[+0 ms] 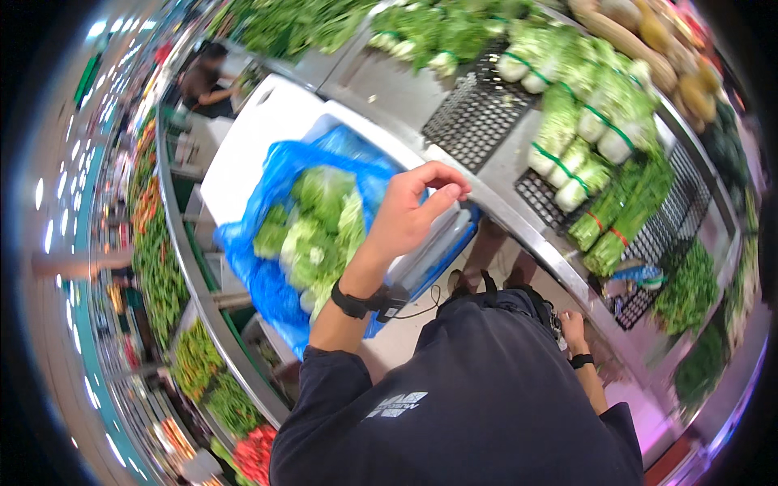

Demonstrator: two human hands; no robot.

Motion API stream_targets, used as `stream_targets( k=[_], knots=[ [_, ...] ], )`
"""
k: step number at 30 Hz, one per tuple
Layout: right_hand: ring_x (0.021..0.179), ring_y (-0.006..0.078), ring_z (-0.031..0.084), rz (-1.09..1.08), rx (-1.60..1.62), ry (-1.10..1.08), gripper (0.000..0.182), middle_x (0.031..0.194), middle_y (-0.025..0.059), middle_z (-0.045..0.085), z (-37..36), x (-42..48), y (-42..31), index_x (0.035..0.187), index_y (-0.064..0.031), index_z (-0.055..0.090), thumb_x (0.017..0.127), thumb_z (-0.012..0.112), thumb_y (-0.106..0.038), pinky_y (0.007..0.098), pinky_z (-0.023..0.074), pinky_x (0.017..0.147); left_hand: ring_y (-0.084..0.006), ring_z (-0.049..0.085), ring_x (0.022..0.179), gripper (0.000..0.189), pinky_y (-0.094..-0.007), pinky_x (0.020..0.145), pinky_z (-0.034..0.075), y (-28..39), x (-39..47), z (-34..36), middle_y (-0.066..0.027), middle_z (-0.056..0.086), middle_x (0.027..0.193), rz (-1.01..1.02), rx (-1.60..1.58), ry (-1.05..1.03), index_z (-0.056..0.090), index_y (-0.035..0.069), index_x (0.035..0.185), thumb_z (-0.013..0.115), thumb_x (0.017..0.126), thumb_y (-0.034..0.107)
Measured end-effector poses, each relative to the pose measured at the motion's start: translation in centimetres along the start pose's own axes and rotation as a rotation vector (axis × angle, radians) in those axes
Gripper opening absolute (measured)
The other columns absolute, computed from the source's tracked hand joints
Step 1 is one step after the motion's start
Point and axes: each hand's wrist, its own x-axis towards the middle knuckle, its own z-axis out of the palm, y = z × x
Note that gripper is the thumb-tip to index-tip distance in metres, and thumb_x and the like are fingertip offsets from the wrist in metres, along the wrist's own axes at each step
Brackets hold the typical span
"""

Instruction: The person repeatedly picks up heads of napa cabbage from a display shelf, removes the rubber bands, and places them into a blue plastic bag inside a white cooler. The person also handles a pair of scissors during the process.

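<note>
My left hand (pixel 419 209), a black band on its wrist, hovers with loosely curled fingers above the edge of a metal produce counter (pixel 516 225); a gap shows between thumb and index finger, and I see nothing held. Beside that forearm, an open blue plastic bag (pixel 243 243) holds heads of leafy green lettuce (pixel 316 243). It sits on a white foam box (pixel 243 152). My right hand (pixel 571 331) hangs low beside my hip, close to the counter's edge; its fingers are too small to read.
Napa cabbages (pixel 559 127) bound with green tape and bunched greens (pixel 626 225) lie on the counter around black perforated crates (pixel 480 109). Squashes (pixel 638 48) are at the upper right. Peppers (pixel 258 452) fill a left stall. Another person (pixel 203 79) works at upper left.
</note>
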Motion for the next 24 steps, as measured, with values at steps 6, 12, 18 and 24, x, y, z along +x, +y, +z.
stream_targets(
  k=[6, 12, 18, 24],
  knots=[
    [0.064, 0.0235, 0.061, 0.101, 0.023, -0.199, 0.031, 0.068, 0.0167, 0.063, -0.7, 3.4, -2.7, 0.089, 0.0048, 0.070, 0.081, 0.058, -0.023, 0.0389, 0.0465, 0.061, -0.0266, 0.066, 0.096, 0.036, -0.0362, 0.084, 0.051, -7.5, -11.5, -12.1, -0.0137, 0.069, 0.102, -0.286, 0.574, 0.310, 0.061, -0.002, 0.111, 0.068, 0.088, 0.025],
    [0.046, 0.0093, 0.044, -0.049, 0.038, -0.114, 0.023, 0.055, -0.0014, 0.051, 1.0, 5.5, -0.8, 0.081, 0.0021, 0.069, 0.085, 0.057, -0.018, 0.0279, 0.0330, 0.045, -0.0395, 0.053, 0.123, 0.076, -0.0472, 0.100, 0.043, -16.4, -18.1, -21.0, -0.0286, 0.051, 0.133, -0.777, 0.940, 0.322, 0.041, -0.004, 0.137, 0.075, 0.080, 0.035],
    [0.052, 0.0151, 0.052, 0.061, 0.095, -0.097, 0.028, 0.060, 0.0063, 0.059, 1.1, 3.5, -3.6, 0.083, 0.0038, 0.071, 0.084, 0.057, -0.021, 0.0337, 0.0405, 0.051, -0.0463, 0.048, 0.124, 0.100, -0.0456, 0.103, 0.042, -19.7, -15.4, -19.2, -0.0344, 0.038, 0.139, -0.573, 0.880, -0.156, 0.027, -0.009, 0.140, 0.082, 0.071, 0.038],
    [0.055, 0.0125, 0.052, 0.180, 0.302, 0.035, 0.025, 0.063, 0.0036, 0.060, 0.7, -1.5, -2.5, 0.078, 0.0028, 0.070, 0.083, 0.055, -0.017, 0.0291, 0.0388, 0.051, -0.0445, 0.050, 0.119, 0.098, -0.0449, 0.100, 0.044, -19.4, -14.2, -19.2, -0.0300, 0.043, 0.129, -0.521, 0.896, -0.135, 0.034, -0.005, 0.131, 0.089, 0.063, 0.038]
  ],
)
